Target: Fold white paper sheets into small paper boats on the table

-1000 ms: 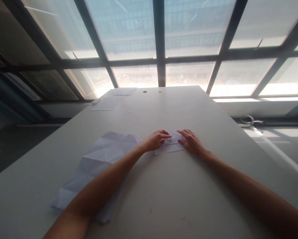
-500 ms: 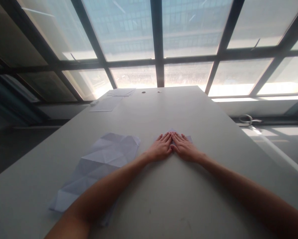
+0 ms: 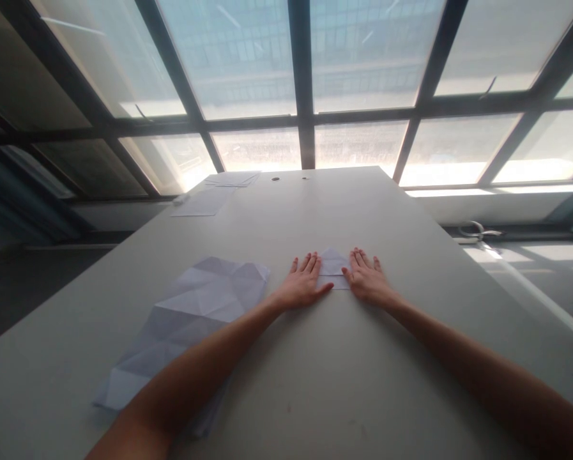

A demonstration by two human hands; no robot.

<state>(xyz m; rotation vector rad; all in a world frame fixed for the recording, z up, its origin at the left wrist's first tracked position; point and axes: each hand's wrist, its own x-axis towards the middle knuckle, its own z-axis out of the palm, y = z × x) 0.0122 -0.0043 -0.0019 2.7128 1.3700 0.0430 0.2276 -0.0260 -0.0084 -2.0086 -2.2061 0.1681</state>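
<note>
The paper [image 3: 334, 268], folded, on the table [image 3: 286, 364] between my left hand [image 3: 303, 287] and right hand [image 3: 366, 282].
From my remote feed, both hands lie palm down at the paper's sides, fingers extended, gripping nothing; how hard they press I cannot tell. I judge the paper light, stiffer where layered, easily creased and apt to slide; I would steady it at the side edges. A creased sheet [image 3: 200, 294] lies leftward, partly behind the left forearm [image 3: 214, 358].
</note>
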